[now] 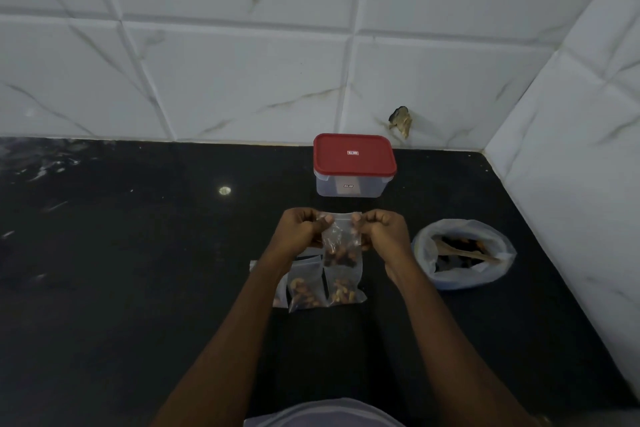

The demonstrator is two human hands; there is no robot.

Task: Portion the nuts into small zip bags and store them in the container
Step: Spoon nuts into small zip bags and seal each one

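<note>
A small clear zip bag (341, 246) with nuts in its lower half hangs upright above the black counter. My left hand (299, 229) pinches its top left corner and my right hand (379, 229) pinches its top right corner, along the zip strip. Below it, filled zip bags (308, 289) of nuts lie side by side on the counter, partly hidden by my left forearm. The clear container (353, 185) with a red lid, which is on, stands behind near the wall. To the right sits an open white plastic bag (464, 253) of nuts with a wooden spoon inside.
The black counter (138, 270) meets tiled walls at the back and right, forming a corner. A damaged spot (401, 121) marks the back wall above the container. My shirt shows at the bottom edge.
</note>
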